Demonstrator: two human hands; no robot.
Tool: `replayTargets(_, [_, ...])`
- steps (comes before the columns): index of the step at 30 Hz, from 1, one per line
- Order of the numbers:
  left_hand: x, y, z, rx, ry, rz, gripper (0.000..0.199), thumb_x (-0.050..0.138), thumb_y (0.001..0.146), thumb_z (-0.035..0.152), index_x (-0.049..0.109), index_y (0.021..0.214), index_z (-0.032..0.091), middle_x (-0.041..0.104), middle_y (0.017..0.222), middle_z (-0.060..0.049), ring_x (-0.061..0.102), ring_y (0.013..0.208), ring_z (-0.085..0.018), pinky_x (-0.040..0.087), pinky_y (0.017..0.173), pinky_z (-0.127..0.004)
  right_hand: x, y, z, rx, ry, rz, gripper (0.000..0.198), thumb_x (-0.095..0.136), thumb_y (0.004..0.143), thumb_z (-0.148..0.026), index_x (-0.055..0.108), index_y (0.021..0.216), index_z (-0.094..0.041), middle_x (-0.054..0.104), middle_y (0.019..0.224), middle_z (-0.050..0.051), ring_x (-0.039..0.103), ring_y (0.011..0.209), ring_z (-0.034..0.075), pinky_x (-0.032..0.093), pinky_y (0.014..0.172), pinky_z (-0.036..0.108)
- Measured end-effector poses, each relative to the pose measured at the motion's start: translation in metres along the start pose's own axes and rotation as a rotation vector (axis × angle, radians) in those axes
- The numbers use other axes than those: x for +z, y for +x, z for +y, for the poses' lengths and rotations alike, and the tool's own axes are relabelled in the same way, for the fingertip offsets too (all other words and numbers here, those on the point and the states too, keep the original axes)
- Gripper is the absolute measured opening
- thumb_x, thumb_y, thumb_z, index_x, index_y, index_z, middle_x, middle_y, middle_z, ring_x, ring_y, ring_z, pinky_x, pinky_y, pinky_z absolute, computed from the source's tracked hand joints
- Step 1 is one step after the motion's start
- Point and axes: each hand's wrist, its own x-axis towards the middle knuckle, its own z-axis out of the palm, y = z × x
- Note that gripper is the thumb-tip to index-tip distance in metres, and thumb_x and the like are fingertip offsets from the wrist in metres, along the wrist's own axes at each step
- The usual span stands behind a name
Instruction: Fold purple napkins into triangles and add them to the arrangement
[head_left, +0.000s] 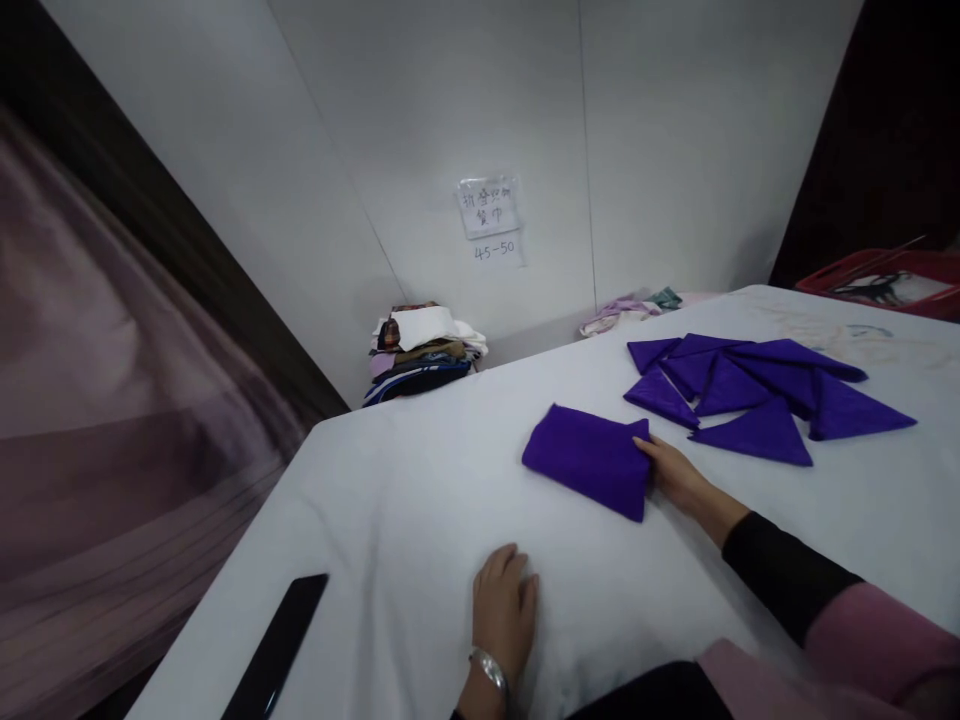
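Observation:
A folded purple napkin point(589, 455) lies near the middle of the white-covered table point(420, 470). My right hand point(671, 472) has its right edge pinched, thumb on top and the other fingers mostly hidden behind the cloth. Nearer to me and left of the napkin, my left hand point(506, 605) rests on the tabletop, holding nothing. Its fingers are slightly bent and the thumb stands apart; a silver bracelet point(489, 668) circles that wrist. To the right lies a loose pile of purple napkins point(750, 390) folded into triangles, some overlapping.
A long black object point(277, 645) lies at the table's front left. Stacked folded clothes point(424, 350) and a pinkish cloth bundle point(619, 315) sit beyond the far edge. A red basket point(892, 275) stands at far right. Pink curtain fabric point(112, 430) hangs at left.

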Motion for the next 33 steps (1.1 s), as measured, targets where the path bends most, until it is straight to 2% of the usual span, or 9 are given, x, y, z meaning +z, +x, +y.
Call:
replayTargets(4, [-0.005, 0.013, 0.013, -0.03, -0.162, 0.049, 0.024, 0.051, 0.079, 0.028, 0.067, 0.097, 0.021, 0.065, 0.106, -0.009, 0.058, 0.102, -0.025, 0.046, 0.092, -0.044, -0.003, -0.014, 0.01, -0.012, -0.002, -0.081, 0.053, 0.057, 0.08, -0.037, 0.039, 0.129, -0.028, 0.063, 0.116, 0.008, 0.065, 0.092, 0.026, 0.055, 0.07, 0.041])
replayTargets(7, [-0.007, 0.025, 0.033, -0.024, -0.374, 0.026, 0.022, 0.05, 0.081, 0.028, 0.066, 0.094, 0.022, 0.065, 0.104, -0.007, 0.061, 0.092, -0.021, 0.051, 0.081, -0.037, 0.006, -0.018, 0.009, -0.043, -0.003, -0.05, 0.061, 0.058, 0.078, -0.03, 0.035, 0.134, -0.028, 0.067, 0.109, 0.005, 0.066, 0.088, 0.024, 0.054, 0.072, 0.039])
replayTargets(10, [-0.005, 0.036, 0.056, -0.05, -0.546, -0.028, 0.021, 0.051, 0.082, 0.03, 0.065, 0.095, 0.022, 0.064, 0.102, -0.006, 0.061, 0.084, -0.017, 0.052, 0.071, -0.031, 0.023, -0.023, 0.01, -0.156, -0.044, -0.075, 0.065, 0.056, 0.077, -0.027, 0.032, 0.138, -0.026, 0.069, 0.103, 0.003, 0.065, 0.088, 0.024, 0.052, 0.078, 0.038])
replayTargets(16, [-0.005, 0.048, 0.091, -0.206, -0.878, 0.021, 0.041, 0.054, 0.082, 0.038, 0.051, 0.12, 0.02, 0.061, 0.109, -0.008, 0.059, 0.094, -0.017, 0.049, 0.078, -0.029, 0.069, -0.071, 0.022, -0.379, -0.367, -0.403, 0.062, 0.053, 0.082, -0.032, 0.031, 0.14, -0.026, 0.056, 0.127, 0.004, 0.052, 0.115, 0.023, 0.04, 0.099, 0.044])
replayTargets(19, [-0.006, 0.046, 0.093, -0.242, -0.936, 0.096, 0.04, 0.056, 0.081, 0.04, 0.054, 0.114, 0.018, 0.063, 0.106, -0.008, 0.059, 0.094, -0.018, 0.047, 0.082, -0.03, 0.081, -0.095, 0.022, -0.439, -0.536, -0.58, 0.054, 0.054, 0.082, -0.033, 0.042, 0.135, -0.026, 0.053, 0.13, 0.005, 0.048, 0.119, 0.025, 0.037, 0.101, 0.045])
replayTargets(21, [-0.007, 0.041, 0.09, -0.282, -0.944, 0.124, 0.036, 0.055, 0.081, 0.043, 0.059, 0.105, 0.016, 0.065, 0.098, -0.007, 0.059, 0.089, -0.018, 0.048, 0.079, -0.03, 0.085, -0.103, 0.021, -0.443, -0.558, -0.635, 0.047, 0.054, 0.083, -0.036, 0.051, 0.128, -0.024, 0.054, 0.129, 0.006, 0.049, 0.118, 0.026, 0.037, 0.101, 0.045])
replayTargets(26, [-0.002, 0.028, 0.079, -0.371, -0.989, 0.137, 0.038, 0.05, 0.083, 0.048, 0.062, 0.1, 0.016, 0.067, 0.092, -0.006, 0.061, 0.083, -0.018, 0.049, 0.072, -0.03, 0.091, -0.102, 0.02, -0.278, -0.52, -0.554, 0.041, 0.055, 0.081, -0.045, 0.062, 0.115, -0.023, 0.063, 0.116, 0.007, 0.056, 0.109, 0.027, 0.043, 0.095, 0.046])
replayTargets(30, [-0.005, 0.024, 0.077, -0.353, -1.053, 0.128, 0.036, 0.05, 0.084, 0.045, 0.063, 0.104, 0.017, 0.067, 0.096, -0.006, 0.06, 0.091, -0.02, 0.048, 0.08, -0.032, 0.093, -0.094, 0.022, -0.232, -0.436, -0.472, 0.044, 0.057, 0.079, -0.049, 0.061, 0.115, -0.023, 0.063, 0.115, 0.009, 0.056, 0.109, 0.027, 0.045, 0.094, 0.045])
replayTargets(33, [-0.019, 0.024, 0.078, -0.34, -1.169, 0.179, 0.035, 0.053, 0.082, 0.042, 0.064, 0.101, 0.015, 0.068, 0.094, -0.006, 0.061, 0.089, -0.02, 0.047, 0.083, -0.033, 0.088, -0.081, 0.026, -0.217, -0.408, -0.382, 0.044, 0.056, 0.079, -0.05, 0.06, 0.114, -0.024, 0.061, 0.119, 0.009, 0.055, 0.11, 0.027, 0.049, 0.089, 0.044])
